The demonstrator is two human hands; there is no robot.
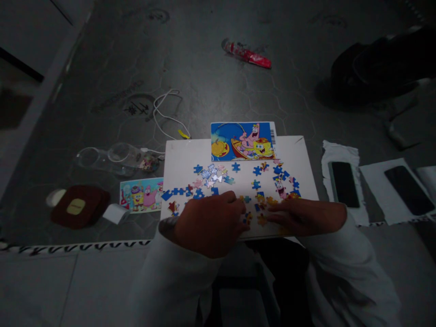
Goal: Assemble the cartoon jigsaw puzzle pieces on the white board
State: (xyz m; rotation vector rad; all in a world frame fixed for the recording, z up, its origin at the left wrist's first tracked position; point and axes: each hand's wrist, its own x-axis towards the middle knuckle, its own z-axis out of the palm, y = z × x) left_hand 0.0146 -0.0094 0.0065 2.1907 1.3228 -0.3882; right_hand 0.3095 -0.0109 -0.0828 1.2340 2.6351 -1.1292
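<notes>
White board (289,156): upper corners are lying open; picture card (243,141) is blocking the gap between. Puzzle pieces (213,175) are crowding the middle; left hand (211,222) and right hand (301,217) are crossing the near edge. Dark surface (231,95): is stretching open from card to red object (259,59).

Puzzle pieces (235,167) glossy card; board (190,152) matt, smooth; container (119,153) clear plastic; sleeves (352,268) matt cloth.

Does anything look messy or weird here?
Maybe one thing: a long, crumpled-looking, red-and-clear plastic packet lies slantwise on the dark grey patterned surface, well beyond the white rectangular board with the small, colourful jigsaw pieces. It looks odd lying alone, like dropped litter. I see no spill.
</notes>
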